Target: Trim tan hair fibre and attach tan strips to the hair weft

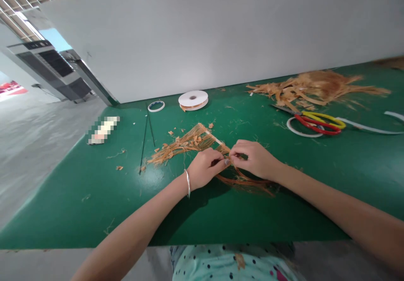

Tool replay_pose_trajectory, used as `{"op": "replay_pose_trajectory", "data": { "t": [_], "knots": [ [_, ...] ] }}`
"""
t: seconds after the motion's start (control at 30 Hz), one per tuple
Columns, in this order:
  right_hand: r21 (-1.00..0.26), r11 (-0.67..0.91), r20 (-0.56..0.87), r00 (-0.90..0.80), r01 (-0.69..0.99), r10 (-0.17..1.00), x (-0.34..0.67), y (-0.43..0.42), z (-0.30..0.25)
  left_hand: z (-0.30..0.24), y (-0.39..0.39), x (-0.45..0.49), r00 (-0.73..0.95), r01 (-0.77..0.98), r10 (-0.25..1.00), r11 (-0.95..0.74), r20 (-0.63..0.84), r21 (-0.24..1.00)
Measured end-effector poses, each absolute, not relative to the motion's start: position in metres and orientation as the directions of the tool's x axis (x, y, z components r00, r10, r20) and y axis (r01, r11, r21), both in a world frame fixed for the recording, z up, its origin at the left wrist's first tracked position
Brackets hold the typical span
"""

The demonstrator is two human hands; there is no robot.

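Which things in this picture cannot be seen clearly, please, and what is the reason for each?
All in the head view:
- The pinched part of the orange strands: covered by the fingers of the left hand and right hand.
- The object at the table's left side: hidden by pixel blocks.
- The white strip: cut off by the right edge.
- Single fibres in the far orange pile: blurred.

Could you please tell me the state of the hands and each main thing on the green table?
Left hand: pinching orange ribbon
Right hand: pinching it too
Orange ribbon: frayed into loose threads
Ribbon spool: lying flat
Tape roll: lying flat
Scissors: lying down, blade opening unclear
Orange fibre pile: loose, tangled
Thin dark rods: lying down
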State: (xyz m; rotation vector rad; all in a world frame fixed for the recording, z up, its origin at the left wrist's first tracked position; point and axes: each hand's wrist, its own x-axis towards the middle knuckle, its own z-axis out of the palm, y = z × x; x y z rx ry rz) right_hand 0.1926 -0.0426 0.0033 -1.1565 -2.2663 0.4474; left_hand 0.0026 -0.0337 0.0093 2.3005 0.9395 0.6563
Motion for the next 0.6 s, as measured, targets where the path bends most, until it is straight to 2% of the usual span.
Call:
{"op": "replay_pose_trajectory", "data": {
  "t": [0.1,0.2,0.27,0.37,0.47,0.6],
  "knots": [
    [-0.364,0.624,0.418,-0.477,0.692,0.773,0.198,-0.039,0.002,0.009,-0.033,0.003,0.627,0.487,0.747,-0.598,0.221,0.637],
    [-0.205,0.561,0.480,-0.417,0.802,0.772,0.210,-0.032,0.004,0.009,-0.032,0.002,0.614,0.500,0.755,-0.598,0.230,0.627],
    [-0.217,0.439,0.498,-0.288,0.872,0.818,0.224,-0.025,0.006,0.010,-0.032,0.000,0.602,0.498,0.762,-0.592,0.239,0.634],
    [-0.337,0.216,0.414,-0.062,0.917,0.908,0.252,-0.012,0.009,0.010,-0.031,-0.003,0.575,0.488,0.783,-0.562,0.239,0.668],
    [-0.272,0.014,0.331,0.080,0.962,0.940,0.285,0.003,0.011,0.011,-0.030,-0.005,0.555,0.480,0.806,-0.511,0.205,0.713],
    [-0.198,-0.246,0.346,0.303,0.949,0.888,0.336,0.015,0.003,0.011,-0.031,-0.005,0.509,0.464,0.844,-0.434,0.169,0.772]
  ]
}}
